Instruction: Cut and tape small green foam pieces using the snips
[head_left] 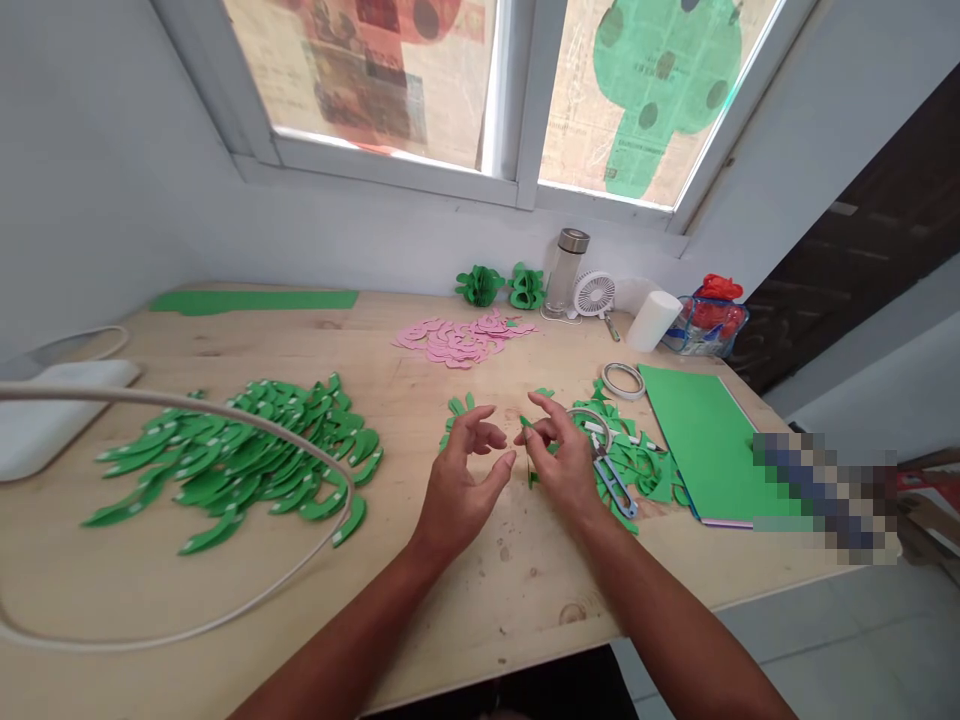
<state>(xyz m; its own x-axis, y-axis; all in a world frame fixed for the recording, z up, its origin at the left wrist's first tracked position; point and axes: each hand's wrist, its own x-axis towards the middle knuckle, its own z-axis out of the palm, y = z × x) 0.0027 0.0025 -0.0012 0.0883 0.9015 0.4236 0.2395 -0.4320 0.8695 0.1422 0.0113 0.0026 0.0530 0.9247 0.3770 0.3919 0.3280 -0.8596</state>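
Note:
My right hand (561, 460) pinches a thin green paper cutout (526, 424) between thumb and fingers, seen almost edge-on and partly hidden by the hand. Just left of it, my left hand (459, 488) is open, its thumb and fingers curved apart around nothing. Behind the left hand lies another small green paper piece (459, 406). Beside my right hand spreads a heap of green paper scraps (652, 472), with blue-handled scissors (616, 486) on it. To the left sits a large pile of curved green paper cutouts (281, 465) bearing small white patches.
Pink paper cutouts (457, 340) and two green paper balls (480, 286) are toward the window. A glass bottle (564, 275), small fan (595, 293) and white roll (654, 321) stand behind. Tape (623, 380) lies near green sheets (705, 440). A pale cable (247, 415) loops at left.

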